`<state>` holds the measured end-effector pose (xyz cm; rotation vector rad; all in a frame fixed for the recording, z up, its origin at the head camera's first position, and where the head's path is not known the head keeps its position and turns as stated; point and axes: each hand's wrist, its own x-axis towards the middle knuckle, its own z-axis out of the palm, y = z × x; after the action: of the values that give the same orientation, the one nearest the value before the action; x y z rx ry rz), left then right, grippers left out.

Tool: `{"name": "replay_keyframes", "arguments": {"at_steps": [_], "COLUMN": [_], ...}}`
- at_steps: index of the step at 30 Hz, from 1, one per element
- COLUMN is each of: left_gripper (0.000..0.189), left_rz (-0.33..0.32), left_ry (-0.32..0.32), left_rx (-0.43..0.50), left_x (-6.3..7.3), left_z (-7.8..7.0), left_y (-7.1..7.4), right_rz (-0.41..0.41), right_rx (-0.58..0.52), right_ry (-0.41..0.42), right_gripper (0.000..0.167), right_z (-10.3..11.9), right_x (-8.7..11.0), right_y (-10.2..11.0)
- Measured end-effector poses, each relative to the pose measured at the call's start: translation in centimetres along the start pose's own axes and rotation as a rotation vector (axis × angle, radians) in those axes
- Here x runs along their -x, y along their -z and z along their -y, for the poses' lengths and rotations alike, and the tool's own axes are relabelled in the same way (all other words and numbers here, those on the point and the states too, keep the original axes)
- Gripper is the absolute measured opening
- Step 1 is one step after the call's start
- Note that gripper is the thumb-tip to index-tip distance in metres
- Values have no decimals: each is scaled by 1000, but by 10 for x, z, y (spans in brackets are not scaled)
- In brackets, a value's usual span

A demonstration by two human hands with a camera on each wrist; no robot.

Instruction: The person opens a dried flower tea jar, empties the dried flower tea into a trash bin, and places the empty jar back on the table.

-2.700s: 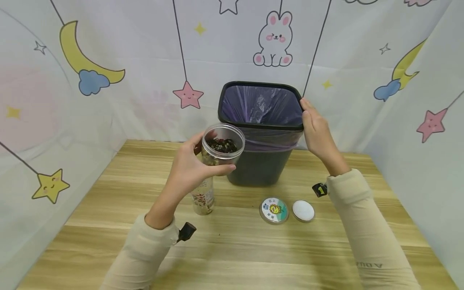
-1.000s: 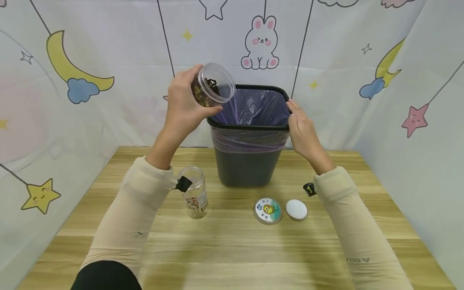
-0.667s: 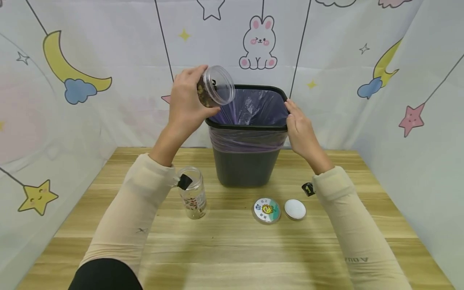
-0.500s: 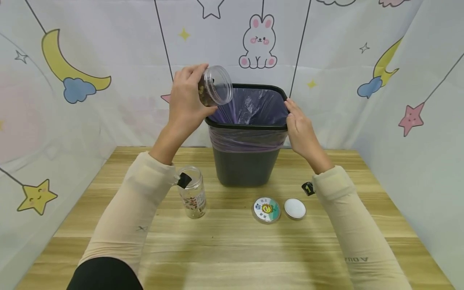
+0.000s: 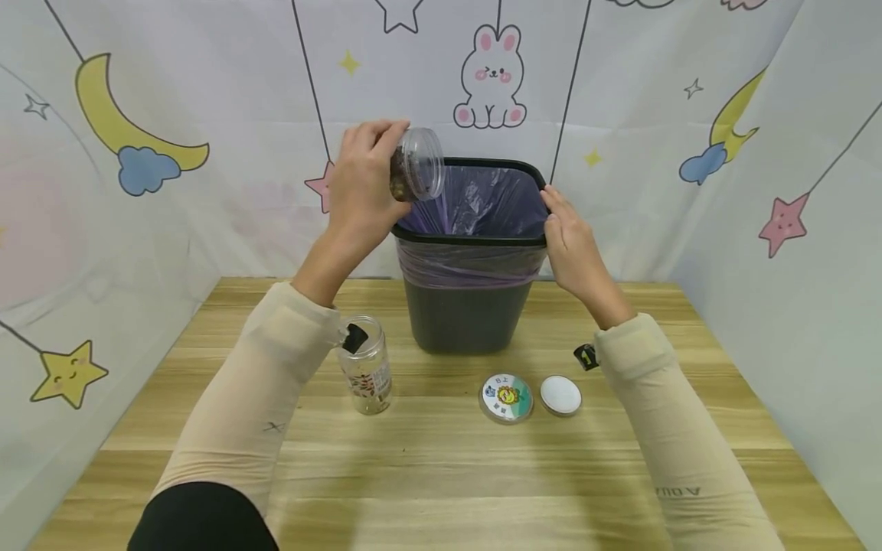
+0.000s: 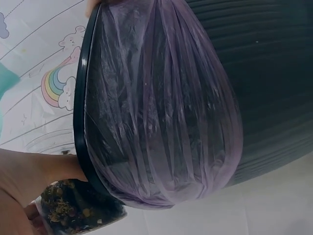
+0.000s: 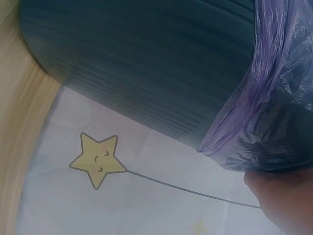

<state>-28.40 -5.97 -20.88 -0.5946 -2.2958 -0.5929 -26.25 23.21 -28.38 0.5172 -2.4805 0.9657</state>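
My left hand [image 5: 361,176] grips a clear round plastic jar [image 5: 422,164], tipped on its side at the bin's left rim with its mouth toward the bin. Dark and yellowish dried bits [image 6: 66,205] fill part of that jar in the left wrist view. A dark grey trash bin [image 5: 472,317], lined with a purple plastic bag [image 5: 475,264], stands upright on the table. My right hand [image 5: 575,249] rests against the right side of its black rim, fingers fairly straight. In the right wrist view this hand [image 7: 288,200] touches the rim by the bag.
A second clear jar [image 5: 368,383], lidless, stands under my left forearm with a little material at its bottom. Two round lids, one printed with a sunflower [image 5: 507,398] and one white [image 5: 561,396], lie on the wooden table [image 5: 441,490]. A patterned cloth hangs behind.
My left hand has lifted the jar from in front of the bin to its left rim and tipped it sideways. The right hand stays at the bin's rim.
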Motion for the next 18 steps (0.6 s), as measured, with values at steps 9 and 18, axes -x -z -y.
{"name": "replay_keyframes", "arguments": {"at_steps": [9, 18], "left_gripper": [81, 78], "left_rz": [-15, -31], "left_ry": [-82, -156], "left_rx": [-57, -132], "left_x": [-4, -1], "left_z": [-8, -6], "left_y": [-6, -12], "right_rz": [3, 3], "right_rx": [-7, -11], "right_ry": [-13, -8], "right_gripper": [54, 53], "right_z": [1, 1], "right_x": [-1, -1], "right_y": [1, 1]}}
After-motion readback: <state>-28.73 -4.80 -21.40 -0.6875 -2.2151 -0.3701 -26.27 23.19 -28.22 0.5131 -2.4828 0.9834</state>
